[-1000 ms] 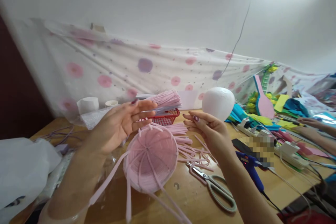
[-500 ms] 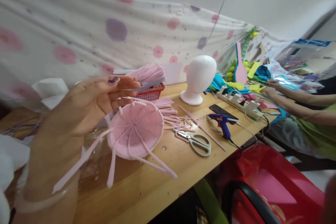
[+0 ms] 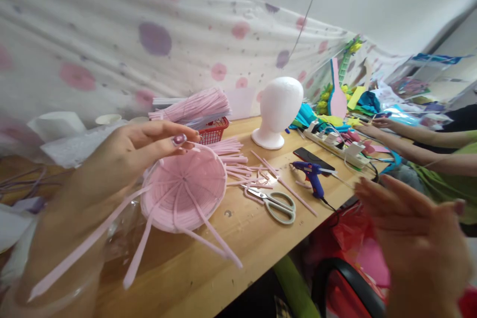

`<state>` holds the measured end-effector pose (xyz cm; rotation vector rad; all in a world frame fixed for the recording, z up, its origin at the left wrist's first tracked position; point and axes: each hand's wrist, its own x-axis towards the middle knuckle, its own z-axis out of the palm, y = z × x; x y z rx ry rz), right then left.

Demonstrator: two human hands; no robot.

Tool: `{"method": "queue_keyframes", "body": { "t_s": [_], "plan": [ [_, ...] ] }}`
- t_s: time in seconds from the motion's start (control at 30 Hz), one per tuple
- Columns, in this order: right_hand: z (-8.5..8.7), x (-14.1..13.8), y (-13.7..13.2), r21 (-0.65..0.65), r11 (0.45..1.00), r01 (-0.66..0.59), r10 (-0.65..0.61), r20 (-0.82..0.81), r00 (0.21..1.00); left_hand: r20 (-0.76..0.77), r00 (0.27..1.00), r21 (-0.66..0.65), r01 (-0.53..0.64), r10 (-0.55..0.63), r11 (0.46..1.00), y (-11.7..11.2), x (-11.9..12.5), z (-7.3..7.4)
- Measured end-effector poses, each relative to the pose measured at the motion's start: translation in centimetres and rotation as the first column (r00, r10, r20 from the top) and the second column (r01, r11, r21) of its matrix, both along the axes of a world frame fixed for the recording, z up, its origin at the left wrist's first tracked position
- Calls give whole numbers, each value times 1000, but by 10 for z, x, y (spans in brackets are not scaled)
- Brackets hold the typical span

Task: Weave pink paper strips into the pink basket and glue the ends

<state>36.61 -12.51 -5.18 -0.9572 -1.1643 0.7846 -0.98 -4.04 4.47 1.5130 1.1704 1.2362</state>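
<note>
My left hand (image 3: 122,159) is raised at the left, its fingertips pinched at the upper rim of a tilted pink woven basket (image 3: 186,189). Long pink strips trail from the basket over the wooden table (image 3: 238,243). My right hand (image 3: 410,228) is blurred at the lower right, beyond the table's edge. Its fingers are stretched out and hold nothing.
Grey-handled scissors (image 3: 274,203), a blue glue gun (image 3: 313,179), a phone (image 3: 313,156) and loose pink strips (image 3: 238,159) lie right of the basket. Behind stand a white foam head (image 3: 278,109) and a red basket (image 3: 212,134) of pink strips. Another person's arms (image 3: 410,134) reach in from the right.
The view swung right and down. My left hand went from open fingers to a pinch at the basket's rim. My right hand left the view, then came back at the lower right.
</note>
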Motion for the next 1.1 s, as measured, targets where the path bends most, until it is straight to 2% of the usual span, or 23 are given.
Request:
{"method": "queue_keyframes", "body": {
  "t_s": [0.03,0.07,0.13,0.17,0.23,0.3,0.4,0.47,0.5,0.57,0.6,0.63,0.67,0.73,0.8,0.87,0.97,1.03,1.1],
  "plan": [
    [1,-22,6,39,999,1,1,-58,998,-53,999,10,7,-6,1000,-1,2,-1],
    [1,-44,12,16,996,-84,86,-189,978,-99,995,18,20,-19,1000,-1,4,-2],
    [1,-82,26,-43,935,-351,311,-370,875,-175,981,23,89,-84,996,-1,8,-6],
    [0,-96,32,-36,898,-439,385,-421,821,-188,975,37,128,-119,991,0,10,-8],
    [-3,-115,43,-11,832,-555,487,-466,739,-164,972,89,184,-168,979,1,13,-13],
    [-5,-124,50,-18,797,-604,533,-450,717,-112,979,143,188,-173,972,1,15,-19],
    [-13,-130,55,-109,801,-588,517,-368,773,-155,983,174,122,-95,977,1,18,-23],
    [-23,-130,56,-153,834,-530,463,-330,823,-266,961,247,-11,79,969,2,17,-22],
    [-29,-130,56,-157,856,-493,424,-331,843,-316,928,317,-95,199,944,5,15,-21],
    [-41,-127,56,-143,900,-411,333,-381,862,-365,840,468,-208,402,859,13,7,-19],
    [-46,-126,55,-127,922,-367,285,-421,861,-368,812,524,-221,453,822,19,2,-18],
    [-49,-125,55,-113,938,-328,244,-455,856,-373,810,548,-200,452,812,25,-4,-18],
    [-50,-124,54,-108,949,-297,213,-475,854,-375,824,547,-172,423,819,32,-10,-19],
    [-50,-126,52,-131,959,-253,171,-445,879,-391,858,452,-137,333,882,44,-19,-23],
    [-48,-129,51,-162,967,-195,138,-308,941,-374,901,327,-92,218,941,54,-23,-29],
    [-47,-132,48,-142,985,-101,85,-118,989,-347,933,232,-11,93,973,59,-21,-36],
    [-49,-133,46,-50,997,-53,58,103,993,-380,923,166,132,-60,977,61,-12,-42],
    [-49,-132,46,-11,995,-98,99,214,972,-453,881,137,222,-138,965,59,-2,-44],
    [-46,-133,51,19,982,-186,166,364,916,-508,836,118,306,-208,945,57,7,-45]
  ]
}}
